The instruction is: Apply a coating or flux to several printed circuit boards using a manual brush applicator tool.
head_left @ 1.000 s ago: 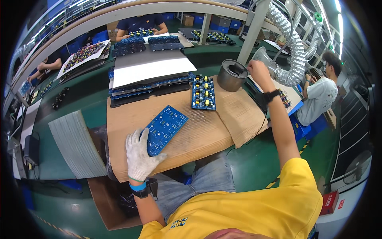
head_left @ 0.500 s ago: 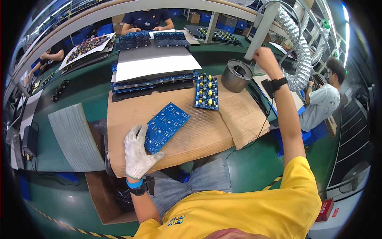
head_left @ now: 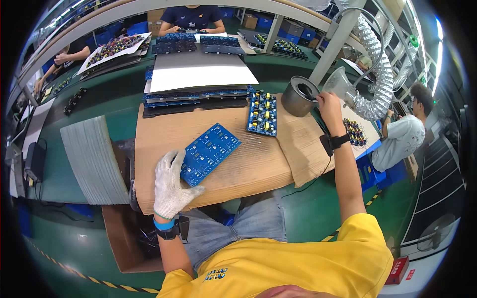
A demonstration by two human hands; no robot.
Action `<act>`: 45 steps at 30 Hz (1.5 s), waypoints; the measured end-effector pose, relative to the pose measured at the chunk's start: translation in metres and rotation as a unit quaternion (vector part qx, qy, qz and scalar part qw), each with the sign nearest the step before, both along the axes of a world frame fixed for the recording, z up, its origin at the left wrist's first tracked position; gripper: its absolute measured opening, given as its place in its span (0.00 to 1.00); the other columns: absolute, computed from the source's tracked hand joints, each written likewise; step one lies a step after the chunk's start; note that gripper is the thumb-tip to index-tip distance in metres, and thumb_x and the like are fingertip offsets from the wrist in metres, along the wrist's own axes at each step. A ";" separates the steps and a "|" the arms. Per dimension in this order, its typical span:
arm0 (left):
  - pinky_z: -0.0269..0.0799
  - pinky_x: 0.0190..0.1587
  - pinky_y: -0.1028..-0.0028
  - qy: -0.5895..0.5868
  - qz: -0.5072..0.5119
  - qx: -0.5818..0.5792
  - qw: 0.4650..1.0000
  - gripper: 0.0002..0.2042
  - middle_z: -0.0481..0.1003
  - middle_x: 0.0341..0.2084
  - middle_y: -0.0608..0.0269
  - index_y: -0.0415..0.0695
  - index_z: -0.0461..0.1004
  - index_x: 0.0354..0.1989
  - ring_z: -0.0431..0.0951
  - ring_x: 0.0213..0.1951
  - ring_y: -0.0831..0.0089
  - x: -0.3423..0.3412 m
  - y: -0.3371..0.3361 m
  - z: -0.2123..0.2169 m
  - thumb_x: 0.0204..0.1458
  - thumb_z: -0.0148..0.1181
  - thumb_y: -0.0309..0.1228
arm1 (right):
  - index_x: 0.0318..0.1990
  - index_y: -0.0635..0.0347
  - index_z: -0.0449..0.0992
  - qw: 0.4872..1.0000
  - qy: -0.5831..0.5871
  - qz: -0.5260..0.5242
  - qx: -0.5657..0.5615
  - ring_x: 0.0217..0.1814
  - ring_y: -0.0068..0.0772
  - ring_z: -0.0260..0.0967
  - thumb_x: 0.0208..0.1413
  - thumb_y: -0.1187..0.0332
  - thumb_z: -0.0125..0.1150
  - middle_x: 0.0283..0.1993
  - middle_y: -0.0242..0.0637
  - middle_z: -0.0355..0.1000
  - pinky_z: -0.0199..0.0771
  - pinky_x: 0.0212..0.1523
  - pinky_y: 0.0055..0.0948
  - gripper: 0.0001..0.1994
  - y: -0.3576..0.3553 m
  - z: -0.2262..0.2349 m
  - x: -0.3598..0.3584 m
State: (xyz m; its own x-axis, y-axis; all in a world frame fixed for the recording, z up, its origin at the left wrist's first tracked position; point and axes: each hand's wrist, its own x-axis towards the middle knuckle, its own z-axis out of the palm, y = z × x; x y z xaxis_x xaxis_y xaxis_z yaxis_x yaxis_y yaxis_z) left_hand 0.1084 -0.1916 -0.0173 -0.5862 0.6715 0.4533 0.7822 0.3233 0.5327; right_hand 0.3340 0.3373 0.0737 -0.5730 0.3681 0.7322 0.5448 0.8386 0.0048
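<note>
Head view: the gloved left hand (head_left: 171,185), thumb and fingers spread around the blue circuit board (head_left: 211,153) near the front-left corner of the cardboard (head_left: 256,166), apparently steadies it; right hand (head_left: 330,110), fingers bunched beside the grey pot (head_left: 293,106), grip unclear. Next move likely needs a still board.

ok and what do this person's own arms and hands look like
The left hand wears a green-edged white knitted glove; beside its cuff sit a blue wristband and a black strapped device. The right hand is bare, with a black wrist strap carrying a small black box. Both short sleeves are yellow.
</note>
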 end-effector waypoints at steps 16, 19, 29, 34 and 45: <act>0.65 0.75 0.46 -0.076 0.043 0.030 0.996 0.62 0.64 0.74 0.38 0.43 0.59 0.80 0.64 0.75 0.37 0.003 -0.008 -0.005 0.30 0.89 0.38 | 0.57 0.62 0.85 0.907 0.053 0.287 -0.304 0.35 0.27 0.75 0.66 0.81 0.63 0.42 0.38 0.77 0.76 0.35 0.28 0.15 -0.282 -0.064 -0.056; 0.65 0.75 0.45 -0.102 0.043 0.051 0.993 0.66 0.60 0.76 0.37 0.45 0.53 0.83 0.62 0.76 0.35 0.001 -0.009 -0.009 0.30 0.90 0.38 | 0.55 0.60 0.86 0.901 0.022 0.341 -0.269 0.35 0.44 0.78 0.60 0.82 0.65 0.43 0.44 0.78 0.79 0.35 0.38 0.17 -0.358 -0.075 -0.092; 0.64 0.76 0.44 -0.118 0.041 0.056 0.991 0.68 0.58 0.76 0.36 0.48 0.51 0.84 0.60 0.77 0.35 0.000 -0.011 -0.010 0.30 0.89 0.35 | 0.51 0.55 0.88 0.972 -0.131 0.147 -0.130 0.35 0.52 0.80 0.58 0.77 0.61 0.41 0.43 0.76 0.81 0.34 0.47 0.16 -0.292 -0.047 -0.118; 0.63 0.77 0.44 -0.113 0.031 0.034 0.992 0.66 0.58 0.76 0.37 0.48 0.51 0.84 0.59 0.77 0.35 -0.002 -0.010 -0.006 0.31 0.88 0.35 | 0.51 0.55 0.88 0.945 -0.112 0.257 -0.169 0.34 0.54 0.78 0.59 0.78 0.61 0.40 0.45 0.75 0.80 0.33 0.47 0.16 -0.341 -0.062 -0.103; 0.62 0.78 0.45 -0.132 0.034 0.005 0.991 0.65 0.62 0.75 0.38 0.46 0.55 0.83 0.60 0.77 0.36 -0.001 -0.013 -0.003 0.29 0.87 0.35 | 0.55 0.59 0.86 0.943 -0.095 0.260 -0.186 0.39 0.51 0.79 0.57 0.81 0.62 0.40 0.47 0.75 0.81 0.35 0.46 0.19 -0.318 -0.048 -0.106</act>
